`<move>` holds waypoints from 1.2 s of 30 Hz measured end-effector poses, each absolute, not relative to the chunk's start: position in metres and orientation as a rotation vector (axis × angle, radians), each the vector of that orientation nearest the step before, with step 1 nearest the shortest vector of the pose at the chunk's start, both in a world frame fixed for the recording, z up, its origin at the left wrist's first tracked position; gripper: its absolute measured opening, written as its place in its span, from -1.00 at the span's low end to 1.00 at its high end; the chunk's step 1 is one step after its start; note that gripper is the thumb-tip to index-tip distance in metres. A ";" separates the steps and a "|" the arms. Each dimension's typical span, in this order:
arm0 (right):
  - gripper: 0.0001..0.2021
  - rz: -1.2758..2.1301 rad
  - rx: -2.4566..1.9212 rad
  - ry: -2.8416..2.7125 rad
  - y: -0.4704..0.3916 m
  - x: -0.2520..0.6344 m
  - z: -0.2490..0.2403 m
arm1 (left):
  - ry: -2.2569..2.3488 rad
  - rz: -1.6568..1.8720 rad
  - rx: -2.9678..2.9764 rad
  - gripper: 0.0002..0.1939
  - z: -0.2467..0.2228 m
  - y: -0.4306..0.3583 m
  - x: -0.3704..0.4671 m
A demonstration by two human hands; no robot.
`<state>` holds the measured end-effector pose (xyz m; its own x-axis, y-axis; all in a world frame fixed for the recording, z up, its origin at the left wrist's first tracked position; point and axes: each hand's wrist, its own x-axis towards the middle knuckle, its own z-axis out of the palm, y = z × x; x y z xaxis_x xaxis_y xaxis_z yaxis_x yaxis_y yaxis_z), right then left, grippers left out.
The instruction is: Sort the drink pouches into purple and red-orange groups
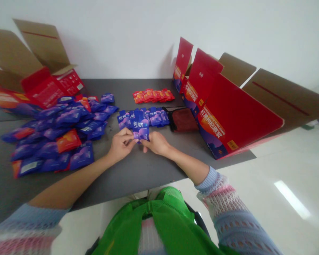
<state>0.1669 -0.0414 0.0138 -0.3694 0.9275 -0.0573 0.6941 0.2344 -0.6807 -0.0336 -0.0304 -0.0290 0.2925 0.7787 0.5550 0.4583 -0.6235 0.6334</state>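
Note:
A blue-purple sachet [140,126] with white lettering is held upright between my two hands, above the front part of the table. My left hand [122,144] pinches its lower left corner between thumb and fingers. On the other side, my right hand [156,143] grips the lower right edge. Just behind the held sachet lies a row of overlapping purple sachets [156,117], partly hidden by it. Farther back is a row of red-orange sachets [153,95]. To the left spreads a large heap of purple sachets [69,117], with a few red ones [68,140] mixed in.
An open red carton [234,117] stands along the table's right side, flaps up. A dark reddish-brown pouch [184,119] lies beside it. Another open carton [46,88] sits at the back left, behind the heap. The grey table [117,180] meets a white wall.

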 end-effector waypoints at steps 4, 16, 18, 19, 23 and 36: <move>-0.55 1.148 -1.251 -2.143 -0.034 0.175 0.011 | 0.950 1.143 2.164 -0.75 -0.029 -0.022 -0.045; -0.62 0.994 -1.582 -1.906 -0.042 0.163 -0.003 | 0.838 0.974 2.471 -0.80 -0.024 -0.016 -0.062; -0.64 0.935 -1.555 -1.839 -0.037 0.164 -0.008 | 0.946 1.011 2.545 -0.77 -0.025 -0.019 -0.054; -0.64 0.990 -1.505 -1.791 -0.034 0.165 -0.012 | 0.999 1.015 2.565 -0.77 -0.025 -0.021 -0.050; -0.65 1.111 -1.288 -1.567 -0.015 0.173 -0.026 | 1.081 1.023 2.562 -0.75 -0.024 -0.026 -0.042; -0.64 0.756 -1.532 -1.135 0.045 0.204 -0.007 | 0.871 0.884 2.879 -0.76 -0.034 -0.021 -0.050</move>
